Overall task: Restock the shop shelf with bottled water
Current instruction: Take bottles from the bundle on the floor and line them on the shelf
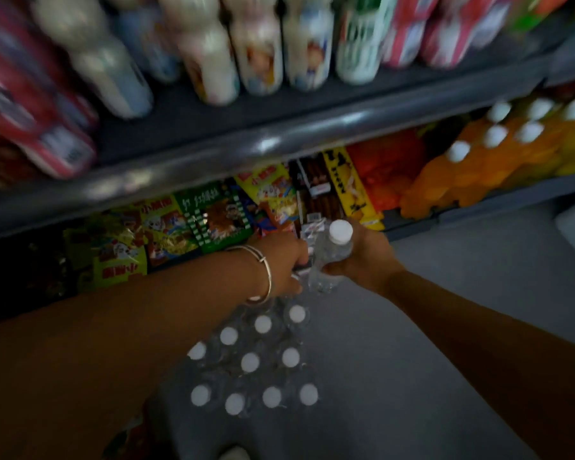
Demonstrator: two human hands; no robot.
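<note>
A clear water bottle (332, 250) with a white cap is gripped by my right hand (362, 257) above the floor, just in front of the lowest shelf. My left hand (284, 263), with bangles on the wrist, curls around something beside that bottle; it looks like another bottle or the torn wrap, mostly hidden by the hand. Below both hands a shrink-wrapped pack of water bottles (253, 363) stands on the floor, several white caps showing.
The grey shelf edge (279, 144) runs across above the hands. The upper shelf holds milk drink bottles (259, 51). Below are snack bags (166, 227) and orange drink bottles (478, 167). Grey floor (445, 327) lies to the right.
</note>
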